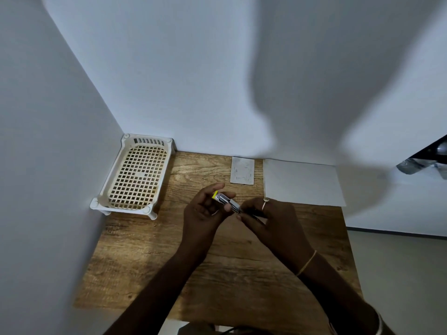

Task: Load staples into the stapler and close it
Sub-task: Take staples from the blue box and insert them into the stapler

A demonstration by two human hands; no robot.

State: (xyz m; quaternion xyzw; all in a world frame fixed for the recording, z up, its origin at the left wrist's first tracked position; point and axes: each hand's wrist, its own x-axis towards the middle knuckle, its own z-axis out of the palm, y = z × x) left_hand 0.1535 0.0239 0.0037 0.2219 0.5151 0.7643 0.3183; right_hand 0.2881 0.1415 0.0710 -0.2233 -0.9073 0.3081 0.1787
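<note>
Fingers (229,196) of both hands pinch stapler (227,201) above table (150,250).

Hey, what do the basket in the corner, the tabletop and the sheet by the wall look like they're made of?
Basket: looks like moulded plastic, cream, slightly glossy, with a square grid floor, slotted end and stubby feet.
Tabletop: wood-look surface, brown and matte, with grain lines and knots; solid wood or laminate, I cannot tell.
Sheet: probably paper, white, matte, thin and lying flat.
</note>
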